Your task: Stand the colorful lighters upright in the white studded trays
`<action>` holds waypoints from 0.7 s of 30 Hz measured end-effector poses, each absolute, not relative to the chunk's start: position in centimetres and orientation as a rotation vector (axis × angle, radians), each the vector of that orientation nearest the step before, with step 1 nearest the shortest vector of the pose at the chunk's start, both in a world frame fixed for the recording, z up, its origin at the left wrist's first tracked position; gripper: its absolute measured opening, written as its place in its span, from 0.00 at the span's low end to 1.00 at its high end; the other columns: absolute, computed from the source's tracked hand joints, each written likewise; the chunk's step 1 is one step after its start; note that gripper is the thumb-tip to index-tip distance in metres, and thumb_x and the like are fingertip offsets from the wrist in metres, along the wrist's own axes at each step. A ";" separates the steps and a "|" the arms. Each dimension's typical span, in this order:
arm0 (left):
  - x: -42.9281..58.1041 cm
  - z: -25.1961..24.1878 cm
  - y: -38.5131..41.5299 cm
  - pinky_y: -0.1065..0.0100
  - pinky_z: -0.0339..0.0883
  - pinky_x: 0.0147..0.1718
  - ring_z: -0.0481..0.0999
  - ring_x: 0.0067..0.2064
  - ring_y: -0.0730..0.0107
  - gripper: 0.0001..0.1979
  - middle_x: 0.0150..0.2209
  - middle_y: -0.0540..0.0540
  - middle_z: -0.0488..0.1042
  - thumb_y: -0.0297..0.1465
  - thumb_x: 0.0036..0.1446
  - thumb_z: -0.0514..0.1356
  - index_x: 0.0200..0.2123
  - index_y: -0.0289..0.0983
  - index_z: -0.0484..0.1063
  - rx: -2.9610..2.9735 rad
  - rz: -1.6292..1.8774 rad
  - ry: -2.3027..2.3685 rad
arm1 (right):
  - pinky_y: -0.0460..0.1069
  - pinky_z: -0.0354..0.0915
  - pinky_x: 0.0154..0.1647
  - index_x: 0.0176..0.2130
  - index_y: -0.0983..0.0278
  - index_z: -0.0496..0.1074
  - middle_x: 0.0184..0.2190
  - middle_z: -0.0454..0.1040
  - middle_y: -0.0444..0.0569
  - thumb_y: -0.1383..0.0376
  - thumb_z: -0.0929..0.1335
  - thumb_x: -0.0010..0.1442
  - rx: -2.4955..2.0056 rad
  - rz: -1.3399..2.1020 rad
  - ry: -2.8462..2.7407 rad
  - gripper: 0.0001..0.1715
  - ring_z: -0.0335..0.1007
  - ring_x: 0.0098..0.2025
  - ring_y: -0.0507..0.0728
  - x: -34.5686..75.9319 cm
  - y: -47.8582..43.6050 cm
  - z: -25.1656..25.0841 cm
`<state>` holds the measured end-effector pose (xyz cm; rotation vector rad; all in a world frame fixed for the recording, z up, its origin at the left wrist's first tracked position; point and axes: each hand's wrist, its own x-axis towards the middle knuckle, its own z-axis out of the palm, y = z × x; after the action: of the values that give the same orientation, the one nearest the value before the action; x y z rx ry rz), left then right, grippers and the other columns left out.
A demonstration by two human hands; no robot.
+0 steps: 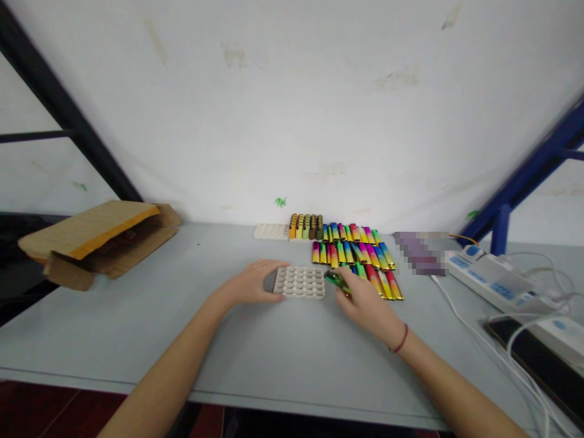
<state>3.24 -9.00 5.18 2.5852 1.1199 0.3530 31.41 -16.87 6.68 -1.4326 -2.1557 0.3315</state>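
Note:
My left hand (253, 281) rests on the left end of a white tray (302, 281) with rows of empty round holes, fingers curled round its edge. At the tray's right end, my right hand (364, 299) pinches a green lighter (336, 280). Behind and to the right lie rows of rainbow-coloured lighters (353, 250) flat on the grey table (182, 328). Further back, another white tray (272, 231) stands with several lighters upright (306, 226) in its right part.
An open cardboard box (98, 238) lies on the table's left side. Power strips (486, 275) with white cables (511, 359) and a dark flat device (538, 359) fill the right side. A white wall rises behind the table. Blue and black frame posts stand at the sides.

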 end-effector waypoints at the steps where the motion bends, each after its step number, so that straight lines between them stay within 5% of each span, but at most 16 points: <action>1: 3.5 5.0 -9.0 0.58 0.55 0.57 0.66 0.57 0.53 0.35 0.57 0.42 0.68 0.42 0.49 0.65 0.58 0.40 0.62 2.581 0.370 1.118 | 0.47 0.61 0.31 0.49 0.65 0.63 0.31 0.70 0.47 0.70 0.60 0.59 -1.417 0.393 -2.035 0.17 0.66 0.31 0.55 31.9 -16.4 6.7; 4: 4.5 4.4 -9.1 0.56 0.55 0.57 0.65 0.58 0.52 0.36 0.58 0.41 0.66 0.44 0.50 0.65 0.60 0.40 0.60 2.573 0.404 1.125 | 0.45 0.56 0.23 0.49 0.64 0.63 0.24 0.65 0.41 0.61 0.62 0.60 -1.394 0.567 -1.659 0.18 0.60 0.23 0.51 33.2 -15.1 6.6; 8: 5.4 3.9 -9.4 0.56 0.54 0.57 0.64 0.58 0.51 0.36 0.59 0.41 0.65 0.46 0.52 0.64 0.61 0.40 0.58 2.577 0.427 1.139 | 0.44 0.49 0.16 0.33 0.62 0.66 0.17 0.54 0.37 0.49 0.64 0.58 -1.274 0.948 -1.227 0.19 0.48 0.16 0.48 34.1 -13.7 6.3; 13: 5.9 3.3 -9.7 0.54 0.52 0.57 0.62 0.59 0.51 0.37 0.59 0.40 0.64 0.46 0.55 0.61 0.63 0.40 0.53 2.587 0.444 1.180 | 0.41 0.41 0.12 0.25 0.62 0.60 0.14 0.57 0.38 0.40 0.60 0.55 -1.130 1.263 -0.932 0.29 0.46 0.14 0.46 34.0 -13.2 6.6; 21: 5.7 3.1 -9.6 0.54 0.52 0.57 0.63 0.58 0.51 0.38 0.59 0.40 0.65 0.47 0.56 0.59 0.64 0.40 0.51 2.591 0.429 1.205 | 0.41 0.35 0.10 0.16 0.60 0.51 0.09 0.42 0.34 0.48 0.56 0.57 -1.103 1.359 -0.651 0.26 0.33 0.11 0.45 33.6 -13.6 7.0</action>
<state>5.69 -9.58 3.14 2.5908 1.2045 0.4291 33.58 -13.60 6.95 -1.1027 -0.6511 1.3594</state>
